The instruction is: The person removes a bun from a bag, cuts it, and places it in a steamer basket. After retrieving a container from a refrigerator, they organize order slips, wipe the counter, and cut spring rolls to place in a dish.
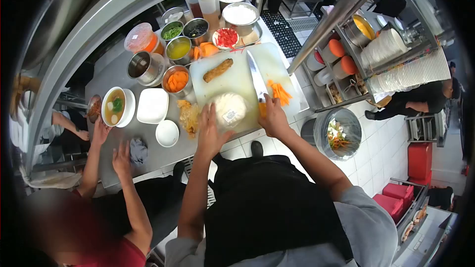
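Note:
A large knife [256, 76] lies along the right part of the white cutting board [239, 65], its blade pointing away. My right hand [274, 117] is closed round its yellow handle. My left hand [212, 131] is open, fingers stretched out along the near left side of a round white bundle [231, 108] in clear plastic with a label. Cut orange carrot strips [279, 93] lie just right of the blade. Farther up the board rests a browned, fried-looking roll [217, 70]. A crumpled plastic bag with yellowish contents [188, 117] sits left of my left hand.
Metal containers of carrot slices [176, 81], greens [172, 30] and sauces stand behind the board. At left, a co-worker's hand [100, 131] touches a soup bowl [114, 106]. A lined bin of scraps [338, 134] and a shelf of stacked plates [413, 71] are at right.

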### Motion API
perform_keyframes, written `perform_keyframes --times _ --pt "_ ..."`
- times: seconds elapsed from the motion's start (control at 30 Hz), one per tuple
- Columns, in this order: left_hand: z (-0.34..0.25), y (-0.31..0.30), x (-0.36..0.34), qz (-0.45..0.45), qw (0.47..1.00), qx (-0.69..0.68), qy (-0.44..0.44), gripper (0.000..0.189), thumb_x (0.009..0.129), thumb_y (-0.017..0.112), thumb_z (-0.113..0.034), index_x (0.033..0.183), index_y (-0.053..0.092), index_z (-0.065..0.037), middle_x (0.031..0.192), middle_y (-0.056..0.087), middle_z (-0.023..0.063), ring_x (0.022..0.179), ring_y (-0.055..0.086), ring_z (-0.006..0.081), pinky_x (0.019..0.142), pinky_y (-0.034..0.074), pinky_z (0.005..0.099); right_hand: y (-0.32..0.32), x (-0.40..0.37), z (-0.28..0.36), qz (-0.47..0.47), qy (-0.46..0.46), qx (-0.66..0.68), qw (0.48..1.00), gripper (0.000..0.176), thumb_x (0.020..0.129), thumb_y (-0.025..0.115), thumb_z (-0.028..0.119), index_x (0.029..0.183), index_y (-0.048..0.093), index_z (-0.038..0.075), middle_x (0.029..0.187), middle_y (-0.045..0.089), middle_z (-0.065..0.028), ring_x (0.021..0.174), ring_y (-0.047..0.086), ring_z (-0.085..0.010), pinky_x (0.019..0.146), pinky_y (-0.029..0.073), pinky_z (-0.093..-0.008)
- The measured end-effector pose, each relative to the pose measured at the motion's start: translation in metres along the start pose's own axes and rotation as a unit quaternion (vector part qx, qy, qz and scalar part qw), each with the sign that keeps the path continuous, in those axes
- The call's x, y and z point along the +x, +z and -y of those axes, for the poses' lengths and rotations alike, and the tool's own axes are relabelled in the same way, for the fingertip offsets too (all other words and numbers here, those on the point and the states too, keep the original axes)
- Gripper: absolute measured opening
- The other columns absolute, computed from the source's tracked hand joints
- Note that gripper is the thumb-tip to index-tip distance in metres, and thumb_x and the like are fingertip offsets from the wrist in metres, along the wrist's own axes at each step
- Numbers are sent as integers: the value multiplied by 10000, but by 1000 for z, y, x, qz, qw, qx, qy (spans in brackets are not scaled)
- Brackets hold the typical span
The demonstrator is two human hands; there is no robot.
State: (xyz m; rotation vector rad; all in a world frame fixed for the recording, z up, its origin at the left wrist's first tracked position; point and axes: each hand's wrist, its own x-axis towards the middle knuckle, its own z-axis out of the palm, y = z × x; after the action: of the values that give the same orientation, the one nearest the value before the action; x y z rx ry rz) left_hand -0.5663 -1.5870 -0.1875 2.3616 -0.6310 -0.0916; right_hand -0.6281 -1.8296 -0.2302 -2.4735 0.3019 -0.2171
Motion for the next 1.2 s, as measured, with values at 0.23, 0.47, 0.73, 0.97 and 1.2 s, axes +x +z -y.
perform_keyframes --times 0.23,0.47,0.73,0.97,1.2 --pt "-7 40 7 -84 996 11 -11 942 651 890 -248 1409 408 37 1353 420 255 1261 387 428 1100 313 511 -46 -13 -19 -18 -19 41 999 543 820 635 76 1299 407 -38 1145 516 -339 984 576 -497 829 525 -507" --pt "15 65 12 -204 978 -44 5 474 911 602 -169 1311 450 36 1326 438 253 1257 397 418 1099 290 516 -103 -40 37 194 -73 8 978 288 990 537 219 1127 423 -7 711 634 -272 693 633 -487 630 487 -579" --pt "0 80 21 -255 966 -45 -24 457 859 610 -134 1267 479 27 1286 457 244 1207 415 424 1060 300 528 -70 -15 60 227 -126 -65 964 274 958 557 188 1066 408 -15 706 638 -259 685 646 -460 618 514 -543" --pt "-1 88 27 -284 957 -39 -47 480 839 607 -142 1276 493 22 1282 446 250 1199 412 425 1046 302 534 -98 -29 81 285 -74 -134 946 294 885 598 150 1053 459 -48 752 673 -249 725 700 -406 638 564 -475" --pt "8 88 25 -234 971 -36 -28 493 841 591 -143 1293 489 22 1290 439 252 1205 400 425 1046 301 538 -56 -11 71 276 -60 -89 955 173 923 494 94 1046 474 -26 800 691 -251 776 706 -410 686 565 -489"
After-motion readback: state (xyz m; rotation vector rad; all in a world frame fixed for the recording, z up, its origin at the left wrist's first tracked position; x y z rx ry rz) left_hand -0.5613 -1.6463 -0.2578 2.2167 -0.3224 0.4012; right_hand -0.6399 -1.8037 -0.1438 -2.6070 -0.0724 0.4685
